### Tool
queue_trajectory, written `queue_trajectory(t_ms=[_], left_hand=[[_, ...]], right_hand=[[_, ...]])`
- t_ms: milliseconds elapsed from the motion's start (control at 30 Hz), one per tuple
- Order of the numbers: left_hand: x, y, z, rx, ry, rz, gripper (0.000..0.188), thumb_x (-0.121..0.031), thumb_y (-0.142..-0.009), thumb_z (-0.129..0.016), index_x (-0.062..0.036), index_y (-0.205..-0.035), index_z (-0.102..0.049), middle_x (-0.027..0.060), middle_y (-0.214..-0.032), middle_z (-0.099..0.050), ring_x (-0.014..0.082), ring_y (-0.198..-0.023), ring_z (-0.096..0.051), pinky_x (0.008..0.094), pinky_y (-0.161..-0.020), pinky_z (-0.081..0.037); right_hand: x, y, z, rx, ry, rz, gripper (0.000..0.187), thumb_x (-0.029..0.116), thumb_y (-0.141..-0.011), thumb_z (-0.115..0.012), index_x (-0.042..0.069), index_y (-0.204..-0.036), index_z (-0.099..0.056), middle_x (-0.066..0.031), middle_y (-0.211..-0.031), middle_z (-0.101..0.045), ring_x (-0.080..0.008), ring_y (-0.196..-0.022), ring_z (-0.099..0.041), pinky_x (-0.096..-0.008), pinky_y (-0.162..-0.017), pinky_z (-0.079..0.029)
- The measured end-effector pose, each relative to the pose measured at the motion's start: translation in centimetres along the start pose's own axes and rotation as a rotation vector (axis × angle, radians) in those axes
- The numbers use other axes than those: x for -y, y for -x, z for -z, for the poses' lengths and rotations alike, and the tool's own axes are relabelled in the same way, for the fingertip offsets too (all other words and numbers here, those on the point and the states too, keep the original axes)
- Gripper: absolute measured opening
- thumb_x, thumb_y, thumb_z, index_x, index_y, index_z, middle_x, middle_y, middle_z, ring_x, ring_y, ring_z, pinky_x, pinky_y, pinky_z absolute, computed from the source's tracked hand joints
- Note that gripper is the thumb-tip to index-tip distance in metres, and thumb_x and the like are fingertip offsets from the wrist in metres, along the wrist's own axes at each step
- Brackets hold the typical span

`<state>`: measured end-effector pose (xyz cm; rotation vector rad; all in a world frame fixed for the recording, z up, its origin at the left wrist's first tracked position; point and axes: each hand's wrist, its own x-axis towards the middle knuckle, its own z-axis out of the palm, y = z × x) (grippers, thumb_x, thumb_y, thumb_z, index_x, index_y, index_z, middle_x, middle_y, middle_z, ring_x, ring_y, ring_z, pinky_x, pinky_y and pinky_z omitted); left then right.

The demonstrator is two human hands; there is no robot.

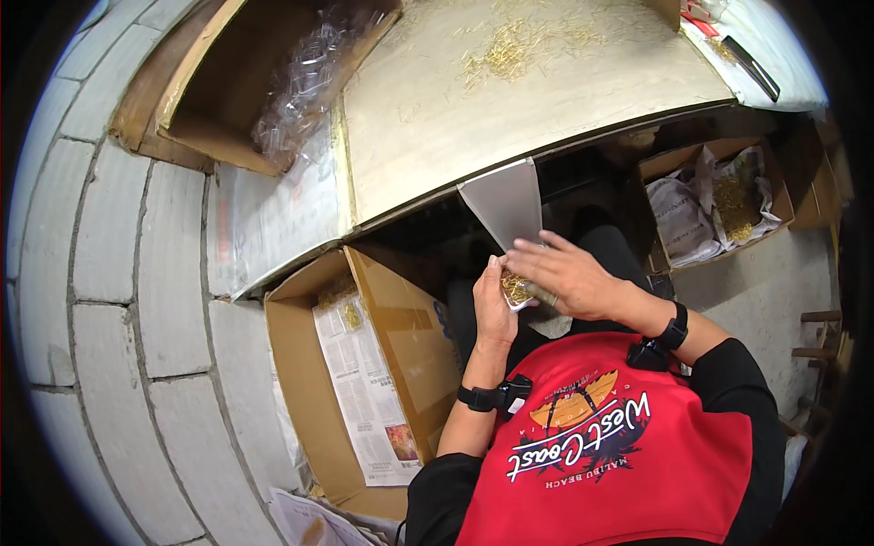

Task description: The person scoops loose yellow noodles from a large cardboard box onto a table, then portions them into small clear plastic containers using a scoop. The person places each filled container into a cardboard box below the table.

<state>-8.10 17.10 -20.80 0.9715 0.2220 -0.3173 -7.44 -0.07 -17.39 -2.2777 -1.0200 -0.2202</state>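
Observation:
In front of my lap, my left hand (494, 309) is wrapped around a small pale-edged box (517, 308). Thin gold-coloured pins (513, 288) fill it. My right hand (572, 280) lies across the box with its fingers stretched out and slightly spread, covering part of it. Whether the palm touches the pins cannot be seen. Just beyond both hands, a pale grey sheet-like chute (503, 200) slopes down from the table edge, its lower end close to my fingertips.
A loose pile of gold pins (510, 50) is on the worktable (437, 146). Clear plastic boxes (305, 91) fill a cardboard box at far left. A newspaper-lined carton (401, 355) stands left of my legs. Another carton (674, 259) with gold pieces stands right.

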Motion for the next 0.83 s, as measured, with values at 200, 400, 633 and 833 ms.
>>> queue_trajectory(t_ms=[200,400,633,833], left_hand=[[0.3,0.1,-0.2,-0.021,-0.057,-0.006,0.031,-0.027,-0.097,-0.045,-0.0001,-0.109,-0.056,0.0089,-0.089,-0.065,0.0151,-0.067,-0.065,0.0269,-0.047,-0.056],[0.2,0.1,0.0,-0.093,-0.111,-0.035,0.026,-0.024,-0.096,-0.049,-0.0011,-0.107,-0.057,0.0093,-0.089,-0.065,0.0151,-0.069,-0.066,0.0267,-0.047,-0.056],[-0.4,0.1,0.1,-0.104,-0.041,-0.039,0.03,-0.027,-0.097,-0.049,-0.0017,-0.111,-0.055,0.0101,-0.093,-0.065,0.0152,-0.076,-0.067,0.0275,-0.05,-0.057],[-0.8,-0.1,0.3,0.077,0.022,-0.102,0.047,-0.038,-0.094,-0.049,-0.0023,-0.125,-0.046,0.0129,-0.111,-0.06,0.021,-0.091,-0.065,0.0275,-0.057,-0.058]], right_hand=[[-0.7,0.6,0.2,0.015,-0.088,0.021,0.052,0.013,-0.079,-0.062,0.004,-0.128,-0.048,-0.0117,-0.131,-0.051,-0.027,-0.128,-0.042,-0.0471,-0.108,-0.028],[-0.2,0.9,0.7,0.064,0.165,-0.056,0.051,0.013,-0.079,-0.061,0.006,-0.128,-0.049,-0.0102,-0.131,-0.051,-0.0288,-0.133,-0.036,-0.0543,-0.109,-0.021],[-0.7,0.8,0.1,0.041,0.168,-0.065,0.052,0.016,-0.082,-0.061,0.006,-0.131,-0.046,-0.0102,-0.134,-0.048,-0.028,-0.134,-0.034,-0.0555,-0.109,-0.019],[-0.3,0.3,0.4,-0.006,-0.04,-0.059,0.057,0.02,-0.086,-0.06,0.009,-0.138,-0.039,-0.0113,-0.143,-0.039,-0.0284,-0.136,-0.031,-0.0553,-0.109,-0.018]])
